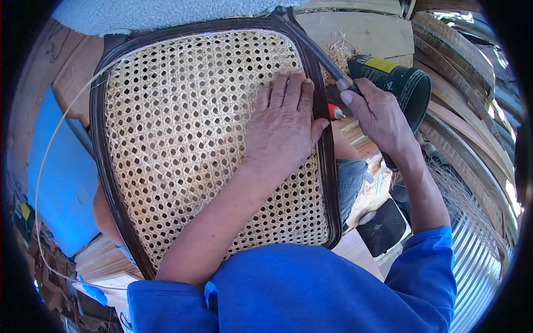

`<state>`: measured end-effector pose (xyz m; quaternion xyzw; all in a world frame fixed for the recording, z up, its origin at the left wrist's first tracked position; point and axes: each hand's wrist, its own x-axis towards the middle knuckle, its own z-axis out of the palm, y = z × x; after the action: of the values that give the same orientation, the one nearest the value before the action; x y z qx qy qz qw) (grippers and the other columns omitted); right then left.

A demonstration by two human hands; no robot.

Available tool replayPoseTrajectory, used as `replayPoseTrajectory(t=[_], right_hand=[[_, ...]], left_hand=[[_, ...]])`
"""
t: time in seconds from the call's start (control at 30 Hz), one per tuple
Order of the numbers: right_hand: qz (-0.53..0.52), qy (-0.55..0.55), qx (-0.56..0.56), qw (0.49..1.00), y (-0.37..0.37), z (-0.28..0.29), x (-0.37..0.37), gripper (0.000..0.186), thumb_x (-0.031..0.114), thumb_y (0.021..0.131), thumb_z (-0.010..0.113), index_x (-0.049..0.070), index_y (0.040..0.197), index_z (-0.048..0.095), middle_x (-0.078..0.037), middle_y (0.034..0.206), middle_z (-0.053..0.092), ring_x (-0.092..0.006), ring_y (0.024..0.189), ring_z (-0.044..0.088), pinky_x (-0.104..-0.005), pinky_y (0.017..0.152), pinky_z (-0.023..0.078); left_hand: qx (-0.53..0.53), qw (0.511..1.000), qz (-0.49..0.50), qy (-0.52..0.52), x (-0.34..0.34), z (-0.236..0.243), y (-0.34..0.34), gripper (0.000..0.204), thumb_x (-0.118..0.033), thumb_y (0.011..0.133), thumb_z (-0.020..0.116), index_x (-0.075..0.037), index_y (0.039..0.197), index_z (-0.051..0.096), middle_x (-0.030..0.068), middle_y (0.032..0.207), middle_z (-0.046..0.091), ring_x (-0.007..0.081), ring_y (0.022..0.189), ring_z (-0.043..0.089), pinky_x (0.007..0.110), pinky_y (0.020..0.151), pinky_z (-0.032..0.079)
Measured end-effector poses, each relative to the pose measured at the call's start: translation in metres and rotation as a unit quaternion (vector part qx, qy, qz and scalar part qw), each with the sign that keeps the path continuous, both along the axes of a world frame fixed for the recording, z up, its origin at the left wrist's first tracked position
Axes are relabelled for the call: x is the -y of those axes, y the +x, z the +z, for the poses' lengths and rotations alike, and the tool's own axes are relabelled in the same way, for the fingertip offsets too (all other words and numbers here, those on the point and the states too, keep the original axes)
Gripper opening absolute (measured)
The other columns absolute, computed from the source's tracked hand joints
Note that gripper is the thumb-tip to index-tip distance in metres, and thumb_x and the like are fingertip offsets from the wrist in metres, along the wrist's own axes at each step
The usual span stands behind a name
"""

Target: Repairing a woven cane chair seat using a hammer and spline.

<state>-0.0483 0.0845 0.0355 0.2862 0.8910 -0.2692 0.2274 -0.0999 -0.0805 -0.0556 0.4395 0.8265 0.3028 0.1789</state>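
Cloth [161,15], board [361,28] beyond cane panel [183,127]; bucket [397,83] right. Left hand [282,123] flat on panel, right hand [384,115] gripping hammer [331,65]. Shirt [327,294] partly hides near edge.

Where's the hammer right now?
Toward the head view's upper right, the long dark hammer is in the right hand, its far end over the top-right corner of the dark-framed woven cane panel, left of the dark green round tub.

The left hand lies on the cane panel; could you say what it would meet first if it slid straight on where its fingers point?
The left hand would likely meet the dark frame near its upper right corner; the hammer-like tool crosses there too, at an unclear height.
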Motion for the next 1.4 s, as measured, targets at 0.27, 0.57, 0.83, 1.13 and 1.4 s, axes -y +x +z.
replayPoseTrajectory(t=[0.27,0.57,0.83,1.13,1.4], right_hand=[[0.011,-0.002,0.019,1.0,-0.004,-0.005,0.0,0.035,0.031,0.097,0.052,-0.003,0.094,0.055,-0.018,0.068,0.056,-0.0249,0.061,0.054,-0.0348,0.062,0.046],[0.017,0.015,-0.001,1.0,-0.002,-0.008,0.002,0.038,0.034,0.098,0.051,-0.004,0.089,0.054,-0.016,0.065,0.054,-0.0212,0.06,0.052,-0.0352,0.059,0.045],[0.01,0.007,-0.024,1.0,0.003,-0.014,0.002,0.04,0.036,0.098,0.051,-0.003,0.088,0.053,-0.015,0.064,0.051,-0.0193,0.059,0.048,-0.0352,0.057,0.044],[0.001,0.027,-0.037,0.999,0.005,-0.016,0.005,0.04,0.036,0.097,0.053,-0.003,0.088,0.055,-0.015,0.064,0.05,-0.0194,0.059,0.047,-0.0352,0.057,0.044],[0.002,0.012,-0.038,0.999,0.008,-0.02,0.005,0.04,0.035,0.097,0.054,-0.004,0.089,0.055,-0.017,0.065,0.05,-0.0188,0.058,0.048,-0.0355,0.056,0.044]], left_hand=[[0.003,1.0,-0.001,-0.008,-0.001,-0.001,-0.001,0.061,-0.039,0.087,0.059,0.003,0.131,0.049,0.017,0.136,0.045,0.03,0.133,0.036,0.045,0.111,0.025],[-0.002,1.0,-0.003,-0.006,-0.002,0.0,0.0,0.061,-0.038,0.086,0.06,0.002,0.131,0.049,0.0167,0.137,0.045,0.0301,0.133,0.037,0.045,0.111,0.026],[0.0,1.0,-0.007,-0.02,-0.001,0.0,0.0,0.062,-0.039,0.088,0.058,0.002,0.133,0.046,0.017,0.139,0.042,0.0296,0.135,0.034,0.046,0.112,0.024],[0.005,1.0,-0.007,-0.021,-0.001,0.002,0.0,0.062,-0.04,0.089,0.057,0.002,0.133,0.046,0.0173,0.14,0.041,0.03,0.135,0.034,0.046,0.112,0.024],[-0.005,1.0,-0.001,-0.009,-0.002,0.0,0.0,0.062,-0.04,0.087,0.059,0.004,0.13,0.048,0.0183,0.137,0.044,0.0309,0.133,0.036,0.045,0.111,0.025]])
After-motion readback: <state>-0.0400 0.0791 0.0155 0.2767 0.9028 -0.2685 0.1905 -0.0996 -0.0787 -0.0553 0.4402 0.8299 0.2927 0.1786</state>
